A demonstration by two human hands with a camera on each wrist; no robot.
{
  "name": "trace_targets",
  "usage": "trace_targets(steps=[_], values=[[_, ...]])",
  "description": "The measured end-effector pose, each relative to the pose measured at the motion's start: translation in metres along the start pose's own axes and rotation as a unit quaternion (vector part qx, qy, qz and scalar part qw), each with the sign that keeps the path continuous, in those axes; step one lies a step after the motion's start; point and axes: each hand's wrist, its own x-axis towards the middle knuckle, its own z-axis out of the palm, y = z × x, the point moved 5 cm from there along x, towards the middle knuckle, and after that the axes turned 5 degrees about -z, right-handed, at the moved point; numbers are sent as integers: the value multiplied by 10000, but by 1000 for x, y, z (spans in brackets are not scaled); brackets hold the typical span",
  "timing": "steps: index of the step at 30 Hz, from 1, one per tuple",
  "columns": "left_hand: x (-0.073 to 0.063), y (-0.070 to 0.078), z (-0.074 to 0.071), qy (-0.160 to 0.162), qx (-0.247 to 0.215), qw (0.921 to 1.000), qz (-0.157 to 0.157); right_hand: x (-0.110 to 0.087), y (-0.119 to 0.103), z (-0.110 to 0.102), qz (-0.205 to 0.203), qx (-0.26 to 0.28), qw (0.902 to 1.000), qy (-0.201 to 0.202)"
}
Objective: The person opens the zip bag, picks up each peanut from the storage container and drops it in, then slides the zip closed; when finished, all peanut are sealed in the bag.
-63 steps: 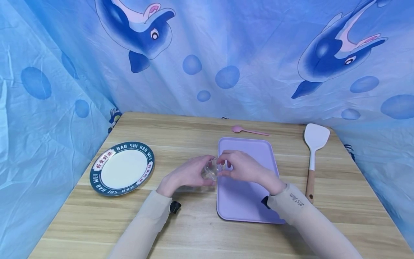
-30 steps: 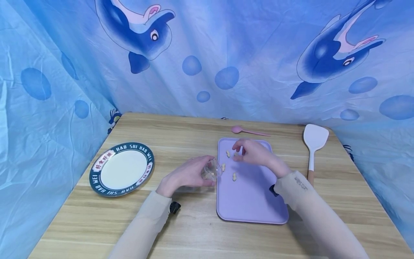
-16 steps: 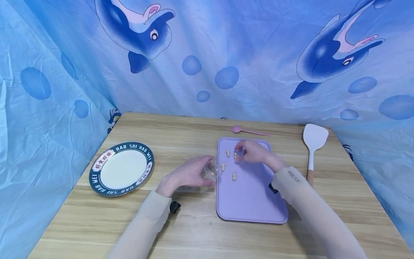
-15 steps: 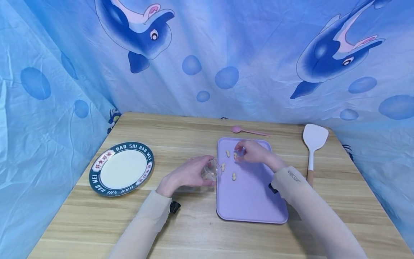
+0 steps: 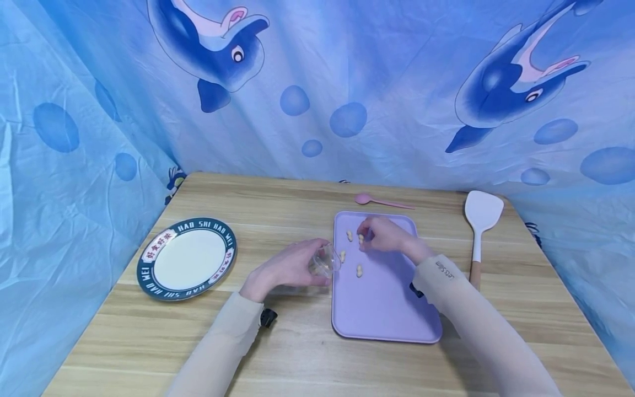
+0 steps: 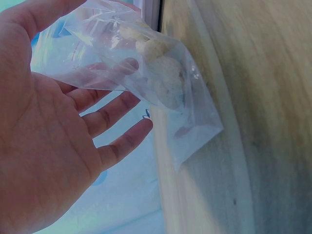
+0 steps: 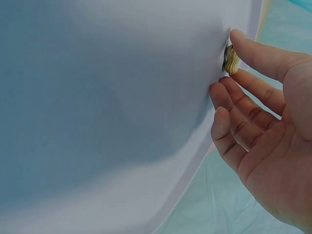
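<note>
My left hand (image 5: 292, 266) holds a clear plastic bag (image 5: 324, 261) at the tray's left edge, its mouth towards the tray. In the left wrist view, unshelled peanuts (image 6: 165, 80) show through the film, and the lower fingers are spread loosely. Over the upper part of the lilac tray (image 5: 387, 309), my right hand (image 5: 386, 234) pinches a peanut (image 7: 231, 59) between thumb and index finger, low at the tray surface. Its other fingers are bent beside it. More peanuts lie apart on the tray's left side, the nearest one to me (image 5: 359, 271) lowest.
A white plate (image 5: 188, 259) with a dark green rim lies at the left. Behind the tray is a pink spoon (image 5: 364, 199). A white spatula (image 5: 482, 212) with a wooden handle lies at the right. A blue dolphin-print curtain (image 5: 317, 82) hangs behind the wooden table.
My right hand has gone from the bag's mouth to the tray, where several peanuts now lie. Lately its fingers have closed on one of them. The left hand stays put with the bag.
</note>
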Motion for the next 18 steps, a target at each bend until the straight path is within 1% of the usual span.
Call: trace_targets(steps=[7, 18], values=[[0, -2, 1, 7, 13, 10000, -23, 1, -3, 3, 143, -36, 9999, -87], [0, -1, 2, -3, 53, 10000, -25, 0, -5, 1, 324, -29, 9994, -92]])
